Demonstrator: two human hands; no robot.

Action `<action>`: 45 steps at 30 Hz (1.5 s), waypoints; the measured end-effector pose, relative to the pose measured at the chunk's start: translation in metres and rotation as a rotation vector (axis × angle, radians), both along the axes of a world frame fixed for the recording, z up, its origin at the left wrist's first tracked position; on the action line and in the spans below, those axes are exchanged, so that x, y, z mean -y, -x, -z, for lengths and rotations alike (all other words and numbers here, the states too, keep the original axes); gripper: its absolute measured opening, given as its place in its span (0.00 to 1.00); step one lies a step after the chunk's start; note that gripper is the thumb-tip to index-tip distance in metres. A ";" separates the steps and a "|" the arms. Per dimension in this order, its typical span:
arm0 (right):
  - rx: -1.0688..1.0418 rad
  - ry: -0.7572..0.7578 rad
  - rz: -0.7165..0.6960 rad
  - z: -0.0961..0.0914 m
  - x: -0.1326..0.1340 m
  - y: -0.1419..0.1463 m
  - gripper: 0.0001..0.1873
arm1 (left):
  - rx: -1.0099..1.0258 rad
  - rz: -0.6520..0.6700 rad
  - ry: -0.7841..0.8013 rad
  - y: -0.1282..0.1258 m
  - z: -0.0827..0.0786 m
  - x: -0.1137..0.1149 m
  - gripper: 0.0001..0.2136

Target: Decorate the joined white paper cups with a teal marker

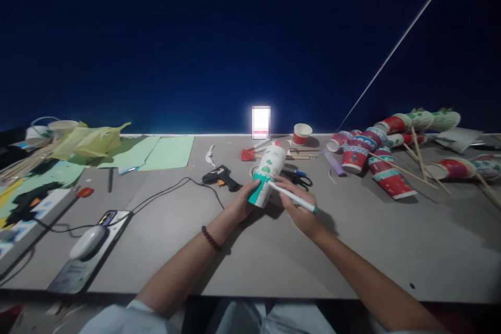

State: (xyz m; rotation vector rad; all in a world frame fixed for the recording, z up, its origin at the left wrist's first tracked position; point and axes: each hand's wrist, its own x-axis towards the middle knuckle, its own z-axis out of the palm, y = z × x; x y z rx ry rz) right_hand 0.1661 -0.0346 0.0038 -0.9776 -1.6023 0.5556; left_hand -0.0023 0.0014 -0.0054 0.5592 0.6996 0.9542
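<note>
In front of me, my left hand [243, 202] is closed around the lower part of two white-and-green paper cups [273, 160] that appear joined end to end, tilted up and to the right. My right hand [300, 207] grips a white marker [295, 199] with a teal end, its other end at the side of the cups. Just left of the hands lies a black glue gun [222, 177] with its cord trailing left. Behind the right hand, black-handled scissors [304, 181] and a blue-capped pen [294, 171] are partly hidden.
Several decorated paper cups [358, 152] with wooden sticks lie at the right, near a purple packet [334, 162]. A red-and-white cup [302, 134] stands at the back. At left are green paper [168, 154], a yellow plastic bag [92, 141], a power strip [41, 222] and a phone [74, 275].
</note>
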 end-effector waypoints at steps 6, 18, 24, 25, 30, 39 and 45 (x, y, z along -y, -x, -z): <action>0.000 -0.019 0.002 0.004 -0.002 -0.001 0.13 | 0.007 0.015 -0.019 0.000 -0.001 0.001 0.19; 0.012 -0.009 0.014 0.001 -0.001 0.000 0.12 | 0.013 0.007 -0.024 0.000 0.001 0.000 0.20; 0.027 -0.021 -0.016 0.000 -0.001 0.000 0.12 | 0.001 -0.002 -0.021 0.000 0.002 0.000 0.21; 0.021 -0.018 -0.008 -0.001 0.000 0.000 0.12 | 0.002 0.001 -0.021 0.000 0.002 0.000 0.20; 0.005 0.019 0.021 0.003 -0.001 0.000 0.13 | 0.012 -0.001 -0.029 0.000 0.003 0.000 0.19; -0.029 0.019 -0.045 0.003 0.000 0.000 0.13 | 0.021 -0.009 0.017 0.000 0.000 0.000 0.17; -0.020 0.041 -0.084 0.001 0.003 0.003 0.13 | 0.057 -0.002 0.084 0.000 0.001 -0.001 0.15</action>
